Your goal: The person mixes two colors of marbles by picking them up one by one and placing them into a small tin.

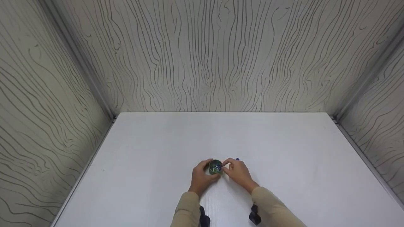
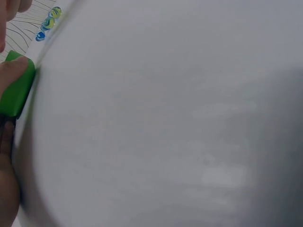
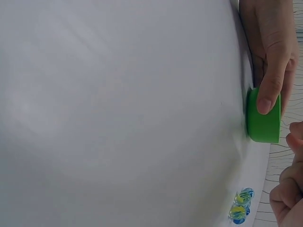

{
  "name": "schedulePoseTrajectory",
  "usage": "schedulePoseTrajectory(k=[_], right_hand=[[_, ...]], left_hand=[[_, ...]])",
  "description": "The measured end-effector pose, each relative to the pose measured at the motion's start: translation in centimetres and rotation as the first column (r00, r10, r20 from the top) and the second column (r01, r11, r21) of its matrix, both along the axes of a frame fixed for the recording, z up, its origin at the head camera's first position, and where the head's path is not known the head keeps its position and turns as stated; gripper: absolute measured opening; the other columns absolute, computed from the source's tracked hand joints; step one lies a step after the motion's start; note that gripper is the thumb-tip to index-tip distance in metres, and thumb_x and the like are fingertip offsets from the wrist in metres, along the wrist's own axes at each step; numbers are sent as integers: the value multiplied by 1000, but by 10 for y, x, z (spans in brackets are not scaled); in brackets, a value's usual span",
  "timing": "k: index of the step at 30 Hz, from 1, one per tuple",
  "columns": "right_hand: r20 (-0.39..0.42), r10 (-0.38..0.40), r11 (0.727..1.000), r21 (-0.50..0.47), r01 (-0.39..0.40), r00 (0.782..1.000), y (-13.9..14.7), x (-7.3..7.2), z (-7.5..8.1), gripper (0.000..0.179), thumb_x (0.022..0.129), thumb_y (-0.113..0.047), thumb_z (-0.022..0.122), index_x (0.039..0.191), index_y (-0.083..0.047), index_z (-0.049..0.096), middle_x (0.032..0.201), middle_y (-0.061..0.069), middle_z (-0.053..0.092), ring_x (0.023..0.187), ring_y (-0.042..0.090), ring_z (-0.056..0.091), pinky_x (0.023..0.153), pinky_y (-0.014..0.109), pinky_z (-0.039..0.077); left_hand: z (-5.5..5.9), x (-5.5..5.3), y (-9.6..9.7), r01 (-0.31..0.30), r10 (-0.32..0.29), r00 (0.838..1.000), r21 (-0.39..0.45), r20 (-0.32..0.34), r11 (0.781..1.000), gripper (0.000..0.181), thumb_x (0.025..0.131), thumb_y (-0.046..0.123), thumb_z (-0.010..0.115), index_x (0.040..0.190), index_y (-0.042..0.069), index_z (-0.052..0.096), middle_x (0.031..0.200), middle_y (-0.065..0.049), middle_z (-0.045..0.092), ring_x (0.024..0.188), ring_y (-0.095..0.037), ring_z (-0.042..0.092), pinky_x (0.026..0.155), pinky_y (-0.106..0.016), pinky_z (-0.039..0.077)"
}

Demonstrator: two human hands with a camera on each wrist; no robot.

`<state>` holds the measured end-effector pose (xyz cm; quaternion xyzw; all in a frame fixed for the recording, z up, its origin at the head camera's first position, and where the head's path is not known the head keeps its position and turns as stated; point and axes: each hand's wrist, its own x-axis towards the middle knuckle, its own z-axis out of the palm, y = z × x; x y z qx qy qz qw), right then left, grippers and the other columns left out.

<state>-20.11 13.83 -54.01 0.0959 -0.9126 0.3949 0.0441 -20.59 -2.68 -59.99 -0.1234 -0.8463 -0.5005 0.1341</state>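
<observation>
My left hand [image 1: 201, 177] grips a small round green cup [image 3: 265, 126], which stands upright on the white table. Thumb and fingers lie on opposite sides of its wall. At the cup's right rim is my right hand [image 1: 240, 172], its thumb and index finger close together. Whether they pinch anything is hidden. Dark, shiny glints show inside the cup, too small to make out. Several clear glass marbles [image 3: 240, 208] with blue and yellow swirls lie together on the table beside the right hand. In the head view that hand covers most of them, and one blue marble [image 1: 237, 159] peeks out.
The white table [image 1: 151, 142] meets patterned panels [image 1: 202, 63] at the back and both sides. Dark devices [image 1: 255, 215] sit at both wrists, by the beige sleeves [image 1: 274, 205]. A tiny dark speck [image 1: 103, 171] is on the table at left.
</observation>
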Motion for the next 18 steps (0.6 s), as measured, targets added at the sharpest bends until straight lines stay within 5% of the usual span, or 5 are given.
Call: schedulePoseTrajectory(k=[10, 18], right_hand=[[-38, -3, 1000, 0, 3, 999, 4, 3, -1, 5, 82, -8, 71, 87, -6, 70, 54, -6, 41, 48, -2, 30, 44, 13, 24], [-27, -44, 999, -2, 44, 999, 11, 4, 0, 4, 82, -8, 71, 86, -7, 71, 56, -5, 44, 51, -1, 32, 46, 14, 27]], left_hand=[[2, 1, -1, 8, -10, 999, 31, 49, 999, 58, 73, 22, 82, 124, 6, 61, 120, -8, 69, 115, -24, 65, 104, -36, 52], [1, 3, 0, -4, 4, 1000, 5, -24, 1000, 58, 71, 20, 83, 122, 3, 61, 118, -11, 69, 112, -26, 66, 100, -35, 55]])
